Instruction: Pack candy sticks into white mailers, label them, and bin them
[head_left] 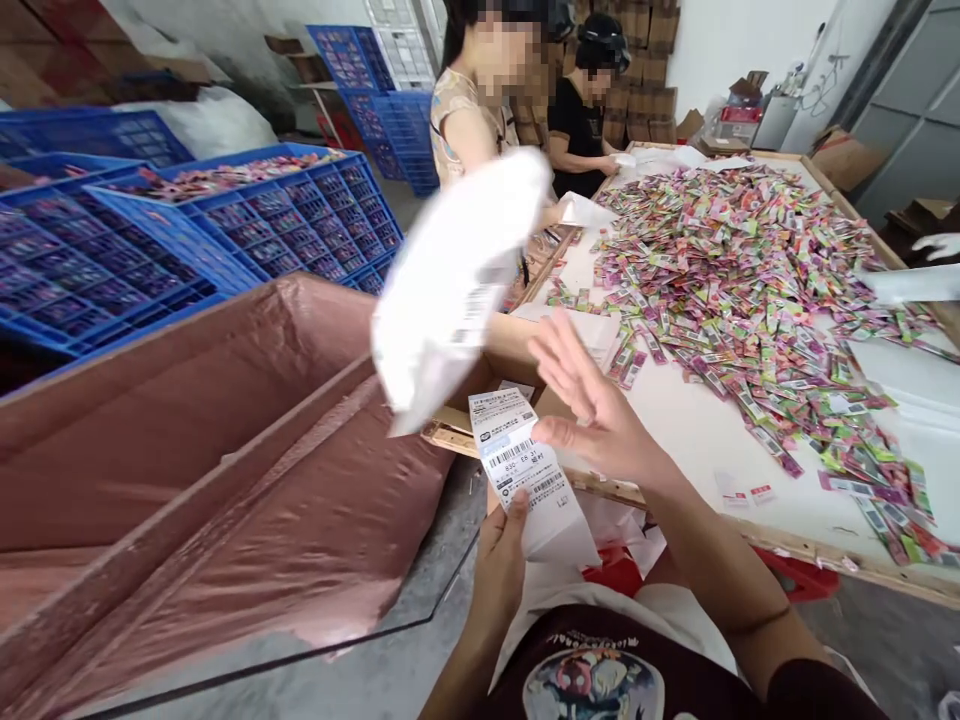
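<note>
My left hand [502, 540] grips a strip of printed shipping labels [525, 465], thumb on top, in front of my body. My right hand [581, 400] is raised just above the labels, fingers stretched out and holding nothing. A white mailer bag [457, 270], smeared by motion, hangs in the air up and left of my right hand, with a gap between them. Behind the labels is an open cardboard box [551, 410] at the table's edge, partly hidden by my right hand.
Many small colourful packets [735, 260] are heaped on the white wood-edged table [697, 440]. A large brown-lined bin [225, 480] stands at left, with blue crates [300, 220] of packets behind it. Two people [469, 130] work along the table's far left side.
</note>
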